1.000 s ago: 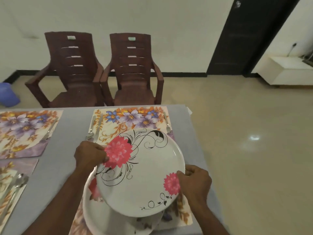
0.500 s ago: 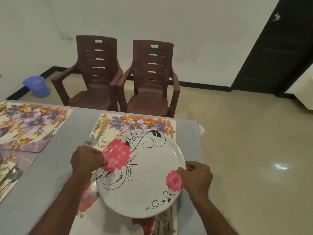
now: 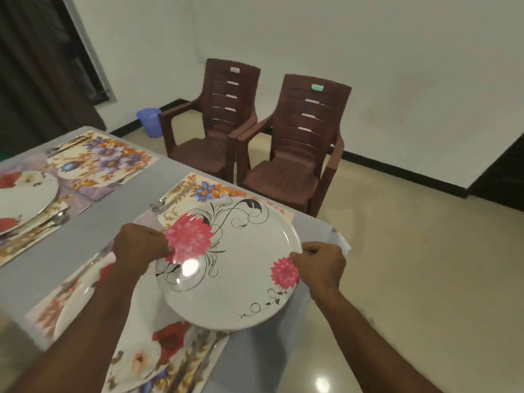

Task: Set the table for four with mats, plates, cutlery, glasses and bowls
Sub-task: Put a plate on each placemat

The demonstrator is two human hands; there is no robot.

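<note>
Both hands hold one white plate with pink flowers and black scrollwork, lifted clear of the table. The left hand grips the plate's left rim, fingers curled under and thumb pressed on the big pink flower. The right hand pinches the opposite rim beside the smaller flower, thumb on top and fingers tucked beneath. The plate tilts slightly, its far edge raised.

Just beyond the hands, partly hidden under the plate's far edge, lies a floral mat with no plate of its own that I can see. Cutlery rests along its left border, ahead of the left hand. This looks like the setting the plate is meant for: it sits straight forward from both hands, a touch nearer the left one. The move would be a short push away from the body, then a level lowering, keeping the left rim off the cutlery.

Beneath the forearms, nearer the body, a second mat already carries a plate. Well off to the left of the left hand, two more mats sit side by side, and the nearer one bears a plate at the picture's edge. No glasses or bowls are in view, so the task seems about midway.

Past the table edge stand two brown chairs, with a blue bucket on the floor to their left
</note>
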